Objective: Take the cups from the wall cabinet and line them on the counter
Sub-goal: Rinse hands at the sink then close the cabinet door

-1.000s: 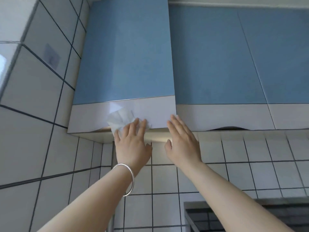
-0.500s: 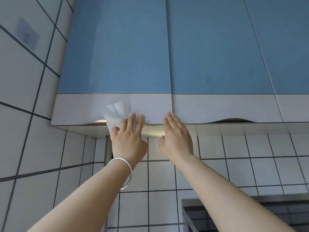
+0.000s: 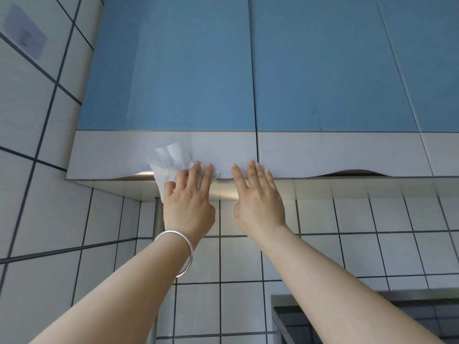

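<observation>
The wall cabinet has blue doors with white lower bands; its left door (image 3: pixel 173 70) is closed flush with the neighbouring door (image 3: pixel 323 70). My left hand (image 3: pixel 187 202), with a silver bangle on the wrist, presses a crumpled white paper tissue (image 3: pixel 169 162) against the bottom edge of the left door. My right hand (image 3: pixel 258 194) lies flat beside it, fingers spread, fingertips on the same door's lower right corner. No cups are in view; the cabinet's inside is hidden.
White tiled walls (image 3: pixel 37 194) close in on the left and behind. A vertical metal pipe (image 3: pixel 157 214) runs down in the corner. A dark steel-rimmed surface (image 3: pixel 293 309) shows at the lower right.
The left cabinet door has swung from slightly ajar to fully closed. Both hands stayed on its lower edge.
</observation>
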Tool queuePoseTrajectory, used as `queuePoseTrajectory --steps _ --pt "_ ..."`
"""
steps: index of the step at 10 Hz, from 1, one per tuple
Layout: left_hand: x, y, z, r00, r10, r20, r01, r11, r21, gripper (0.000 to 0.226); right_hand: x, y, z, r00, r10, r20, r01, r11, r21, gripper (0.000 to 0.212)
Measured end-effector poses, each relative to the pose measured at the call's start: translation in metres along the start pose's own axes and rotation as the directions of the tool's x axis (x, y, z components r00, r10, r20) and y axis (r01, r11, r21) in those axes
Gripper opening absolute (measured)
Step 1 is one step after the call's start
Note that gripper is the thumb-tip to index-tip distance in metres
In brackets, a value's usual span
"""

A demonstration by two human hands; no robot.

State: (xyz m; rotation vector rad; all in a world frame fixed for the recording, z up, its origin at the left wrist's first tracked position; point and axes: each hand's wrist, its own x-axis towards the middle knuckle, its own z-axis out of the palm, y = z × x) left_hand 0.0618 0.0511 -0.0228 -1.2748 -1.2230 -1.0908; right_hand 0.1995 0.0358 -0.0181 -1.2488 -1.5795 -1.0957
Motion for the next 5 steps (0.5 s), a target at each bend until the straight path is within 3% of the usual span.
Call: queuePoseTrajectory --steps 1,3,4,5 --pt "0.002 -0.002 0.002 1.0 0.018 -0.004 -0.018 0.999 0.048 0.076 0.002 -0.004 0.003 0.999 0.002 0.049 0.002 0.997 -0.081 0.076" --pt "0.004 -0.006 0.002 0.999 0.046 -0.007 -0.045 0.994 0.1 0.078 0.005 -0.01 0.014 1.0 0.018 -0.002 -0.018 0.987 -0.16 0.072" --pt "0.007 -0.004 -0.008 0.997 0.027 0.071 -0.033 0.996 0.083 0.081 0.005 -0.009 0.003 1.0 0.003 0.016 -0.002 0.998 -0.06 0.071" --pt "0.01 0.001 -0.025 0.983 0.0 0.182 0.002 1.0 -0.011 0.074 -0.001 -0.002 -0.001 0.998 0.045 0.033 -0.049 0.988 0.146 0.066"
